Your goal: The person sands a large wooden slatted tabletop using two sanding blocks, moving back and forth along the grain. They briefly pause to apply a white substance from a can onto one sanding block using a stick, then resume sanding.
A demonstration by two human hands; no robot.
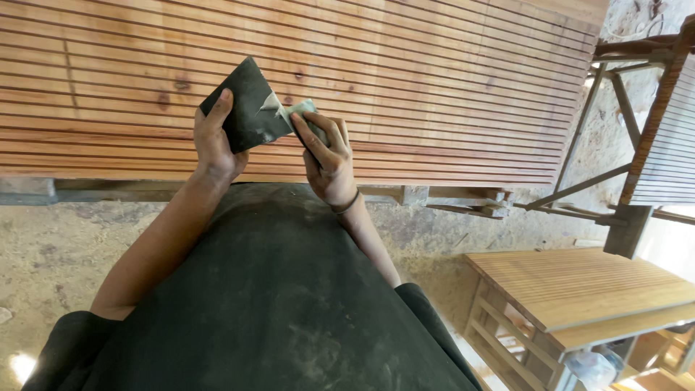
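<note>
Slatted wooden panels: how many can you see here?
3. One large slatted panel lies flat in front of the hands, one smaller slatted panel rests lower right, and one pale upright panel shows at the right edge. More may be out of view.

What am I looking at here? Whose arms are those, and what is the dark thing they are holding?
The picture comes from a camera worn on a person's head, looking down, so you see what that person sees. The big dark shape at the bottom is their own shirt, and the two arms are theirs.

The left hand and the right hand hold one dark sheet of sandpaper between them. Its pale back shows where it is folded or torn near the right fingers.

Behind the hands is a big wooden panel made of many thin slats side by side. At the lower right stands a smaller slatted wooden table, and the floor looks dusty.
</note>
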